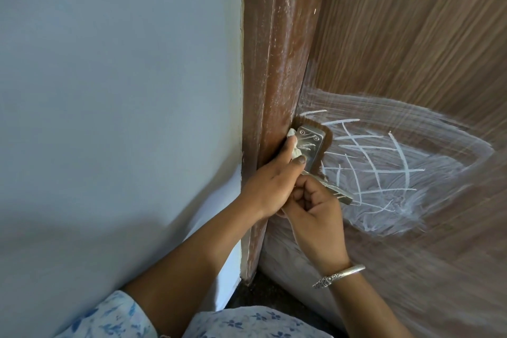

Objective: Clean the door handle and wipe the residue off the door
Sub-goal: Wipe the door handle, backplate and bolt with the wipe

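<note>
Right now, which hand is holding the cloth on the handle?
The left hand: it holds the white cloth against the metal plate. The right hand, the one with the bracelet, holds no cloth and grips the lever.

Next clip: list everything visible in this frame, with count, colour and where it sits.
wall: one, pale blue-grey, left half of the view
door frame: one, reddish brown with pale streaks, centre, between the wall and the door
door: one, brown wood grain, right
white residue: smears and crossed lines, white, on the door right of the handle
handle plate: one, silver metal, on the door's edge beside the frame
lever: one, silver, below the plate
cloth: one, white, against the plate
floor: dark, bottom centre
floral garment: white with blue print, bottom edge
bangle: one, silver, right wrist
left hand: holds the cloth to the plate
right hand: grips the lever
</note>
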A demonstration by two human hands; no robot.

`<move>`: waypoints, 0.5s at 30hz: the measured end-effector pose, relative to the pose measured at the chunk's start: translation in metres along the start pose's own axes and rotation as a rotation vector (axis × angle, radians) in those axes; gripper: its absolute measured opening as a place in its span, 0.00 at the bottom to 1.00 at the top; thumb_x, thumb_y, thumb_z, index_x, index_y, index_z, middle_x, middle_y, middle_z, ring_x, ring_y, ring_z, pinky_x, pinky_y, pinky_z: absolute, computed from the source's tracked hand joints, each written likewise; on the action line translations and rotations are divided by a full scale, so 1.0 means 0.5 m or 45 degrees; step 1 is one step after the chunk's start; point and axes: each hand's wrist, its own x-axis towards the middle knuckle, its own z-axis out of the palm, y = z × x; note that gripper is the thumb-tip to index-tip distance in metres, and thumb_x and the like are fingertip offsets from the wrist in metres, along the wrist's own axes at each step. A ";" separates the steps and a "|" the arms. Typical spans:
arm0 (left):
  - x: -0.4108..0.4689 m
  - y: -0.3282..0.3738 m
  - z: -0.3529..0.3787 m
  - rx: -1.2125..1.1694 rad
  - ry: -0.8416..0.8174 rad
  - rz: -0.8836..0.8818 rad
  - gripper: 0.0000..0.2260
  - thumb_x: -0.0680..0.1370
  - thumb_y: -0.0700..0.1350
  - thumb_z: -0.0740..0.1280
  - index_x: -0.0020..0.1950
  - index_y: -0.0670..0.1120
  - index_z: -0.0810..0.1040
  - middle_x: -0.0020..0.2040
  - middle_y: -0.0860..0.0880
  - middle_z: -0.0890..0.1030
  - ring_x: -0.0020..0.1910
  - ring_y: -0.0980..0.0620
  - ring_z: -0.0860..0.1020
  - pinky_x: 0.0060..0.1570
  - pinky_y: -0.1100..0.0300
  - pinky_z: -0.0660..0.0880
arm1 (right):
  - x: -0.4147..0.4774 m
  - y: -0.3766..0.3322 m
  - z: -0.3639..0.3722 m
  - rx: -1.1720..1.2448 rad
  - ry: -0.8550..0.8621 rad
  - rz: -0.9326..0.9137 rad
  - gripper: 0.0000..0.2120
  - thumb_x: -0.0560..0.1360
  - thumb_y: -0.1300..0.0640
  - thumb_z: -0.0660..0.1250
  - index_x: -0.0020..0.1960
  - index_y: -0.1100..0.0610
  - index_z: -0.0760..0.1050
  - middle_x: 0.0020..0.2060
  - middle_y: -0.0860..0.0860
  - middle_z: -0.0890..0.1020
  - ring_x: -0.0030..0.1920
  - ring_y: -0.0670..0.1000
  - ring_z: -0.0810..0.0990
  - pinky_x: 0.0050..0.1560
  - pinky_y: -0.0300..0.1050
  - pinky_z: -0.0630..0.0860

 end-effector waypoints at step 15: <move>-0.019 -0.055 0.013 -0.573 -0.212 -0.046 0.42 0.61 0.79 0.44 0.74 0.66 0.50 0.77 0.43 0.53 0.54 0.49 0.76 0.36 0.68 0.75 | -0.008 -0.006 -0.006 -0.028 -0.053 -0.032 0.12 0.71 0.74 0.65 0.46 0.59 0.78 0.26 0.46 0.78 0.26 0.39 0.75 0.28 0.29 0.71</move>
